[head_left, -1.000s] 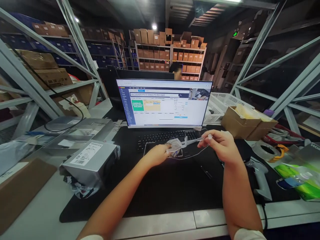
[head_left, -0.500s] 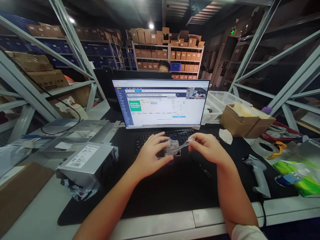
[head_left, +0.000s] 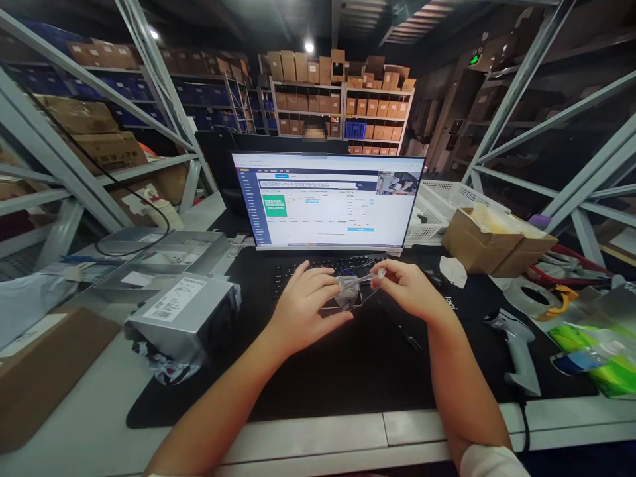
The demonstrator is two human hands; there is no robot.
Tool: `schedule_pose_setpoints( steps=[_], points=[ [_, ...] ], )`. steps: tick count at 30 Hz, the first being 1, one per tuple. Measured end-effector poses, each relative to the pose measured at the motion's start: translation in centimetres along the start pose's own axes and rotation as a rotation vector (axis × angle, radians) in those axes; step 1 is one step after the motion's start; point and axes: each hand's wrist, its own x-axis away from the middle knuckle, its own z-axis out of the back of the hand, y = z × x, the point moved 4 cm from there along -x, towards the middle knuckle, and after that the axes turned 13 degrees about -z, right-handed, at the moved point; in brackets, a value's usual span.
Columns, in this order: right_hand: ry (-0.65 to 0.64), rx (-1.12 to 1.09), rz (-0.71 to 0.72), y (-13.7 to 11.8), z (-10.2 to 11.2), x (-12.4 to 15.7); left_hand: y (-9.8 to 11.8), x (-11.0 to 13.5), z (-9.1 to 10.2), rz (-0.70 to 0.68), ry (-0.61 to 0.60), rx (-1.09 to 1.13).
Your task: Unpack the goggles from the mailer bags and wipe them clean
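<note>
Over the black desk mat [head_left: 318, 384], a small clear plastic bag [head_left: 350, 295] is stretched between my two hands. Something greyish shows inside it, too blurred to name. My left hand [head_left: 305, 306] holds the bag's left side, the thumb below and the fingers above. With thumb and fingertips, my right hand [head_left: 408, 286] pinches the gathered right end of the bag. A keyboard [head_left: 288, 273] lies just beyond, partly hidden by my hands. To the right of the bag a dark pen-like object [head_left: 413, 342] lies on the mat.
A monitor [head_left: 328, 205] stands behind the keyboard. On the left sit a grey labelled box [head_left: 186, 318] and a brown carton [head_left: 54, 377]. At right are a barcode scanner [head_left: 517, 351], a tape roll [head_left: 527, 297], a green packet [head_left: 591, 354] and an open cardboard box [head_left: 477, 248].
The right hand has drawn slightly closer to the left, and the bag's right end is more bunched. The camera view has shifted a little, moving the scene rightward.
</note>
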Motion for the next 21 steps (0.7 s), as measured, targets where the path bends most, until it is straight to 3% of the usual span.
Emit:
schedule_pose_setpoints(
  steps=[12,17,21],
  points=[
    [-0.054,-0.039,-0.025,1.1,-0.5,-0.5,0.0,0.1,0.1,0.024,0.045,0.048],
    [-0.020,0.027,-0.062,2.2,-0.2,-0.5,-0.1,0.5,-0.3,0.033,0.088,0.063],
    [-0.004,0.106,-0.145,3.3,0.2,-0.9,-0.5,0.7,-0.9,0.049,0.034,0.056]
  ],
)
